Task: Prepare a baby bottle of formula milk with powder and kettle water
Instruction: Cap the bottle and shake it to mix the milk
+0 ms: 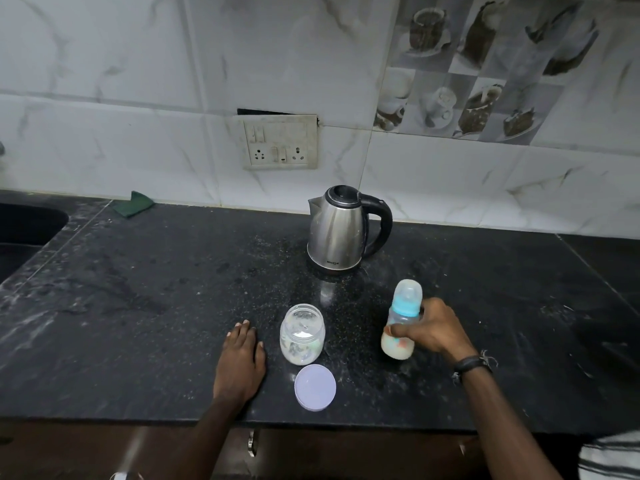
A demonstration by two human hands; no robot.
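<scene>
Translucent plastic baby bottle [400, 327] near right of centre on the black speckled stone counter [138, 299], long axis almost upright, teat end up and leaning slightly toward the far side. Clear domed cap over a blue collar; pale milky liquid filling the lower part; small coloured print on the body, too blurred to read. Right hand [433, 329] wrapped round the bottle's middle from the right, thumb across the near face, fingers curled behind. Dark band with a frayed thread at that wrist.

Left hand [242, 358] flat on the counter, palm down, fingers straight and together, holding nothing, just left of the powder jar [302, 334]. Clear, rounded jar, upright and open-mouthed, white powder clinging to the walls and lying in the bottom. Round, flat lavender lid [315, 387] on the counter just near of the jar, apart from it.

Brushed steel kettle [341, 230] farther back, upright, tapered body, black lid and black loop handle pointing right, spout to the left; small dark lettering low on the body, not legible. White marbled tiles on the wall, with a grubby switch-and-socket plate [280, 142] above the kettle. Folded green cloth [133, 203] at the far left against the wall. Dark sink [31, 223] at the left edge.
</scene>
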